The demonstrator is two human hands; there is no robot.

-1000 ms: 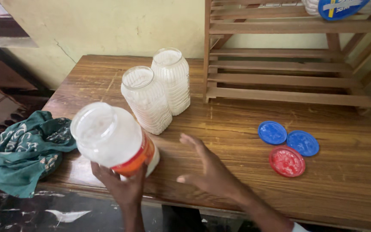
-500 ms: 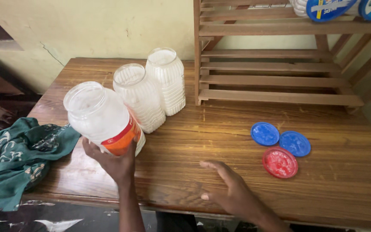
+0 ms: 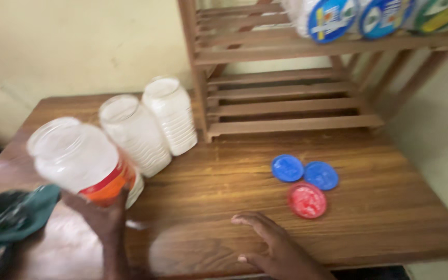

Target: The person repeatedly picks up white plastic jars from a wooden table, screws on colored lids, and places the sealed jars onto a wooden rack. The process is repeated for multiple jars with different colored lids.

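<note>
A: Start close. What are the hands doing?

B: The right hand lies palm-down on the brown wooden table at the near edge, its fingers loosely spread and flat, holding nothing. The left hand comes up from below, fingers wrapped round the base of a clear round plastic jar with an orange-red label band. The jar is lifted off the table and tilted, open mouth pointing up and to the left, away from the fingertips. It is blurred, so I cannot tell how tightly each finger presses.

A: What sits beside that hand?

B: Just left of the gripping fingers, at the table's near corner, lies a crumpled dark green cloth.

A: And near the right hand?

B: Beyond its fingertips and a little to the right lie 3 flat round plastic lids, close together: the red lid nearest, then 2 blue lids just behind it, side by side and touching or almost touching.

A: Further off?

B: Behind the held jar stand 2 more clear ribbed plastic jars, lidless and empty, side by side. Farthest from both hands, a slatted brown wooden rack stands at the back of the table, with round containers bearing blue lids on its top shelf.
</note>
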